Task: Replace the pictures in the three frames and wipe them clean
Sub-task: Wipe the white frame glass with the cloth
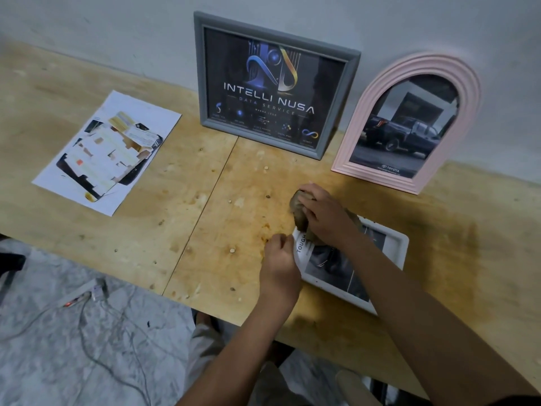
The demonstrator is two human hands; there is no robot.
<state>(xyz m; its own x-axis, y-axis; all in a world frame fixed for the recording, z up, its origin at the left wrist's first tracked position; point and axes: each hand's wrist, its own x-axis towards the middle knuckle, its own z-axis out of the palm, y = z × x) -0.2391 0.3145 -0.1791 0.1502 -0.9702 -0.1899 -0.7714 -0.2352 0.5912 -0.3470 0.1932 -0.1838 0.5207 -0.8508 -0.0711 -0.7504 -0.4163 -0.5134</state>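
Our right hand (322, 215) is curled round a bunched brown cloth (300, 219) and presses it onto the far-left corner of the white frame (396, 244). The frame lies flat on the table (205, 230) with its picture facing up, so we judge the wiping step is in hand. Our left hand (279, 259) pinches that frame's left edge, at 7 o'clock from the cloth, likely to stop it sliding under the rubbing. At 12 o'clock the grey frame (199, 83) leans upright against the wall (117, 39), and at 2 o'clock the pink arched frame (364, 118) leans beside it. Both hold pictures and stand clear of the wiping, though whether they are finished or waiting we cannot tell. At 10 o'clock a loose printed sheet (111, 153) lies flat, well apart, perhaps a removed picture
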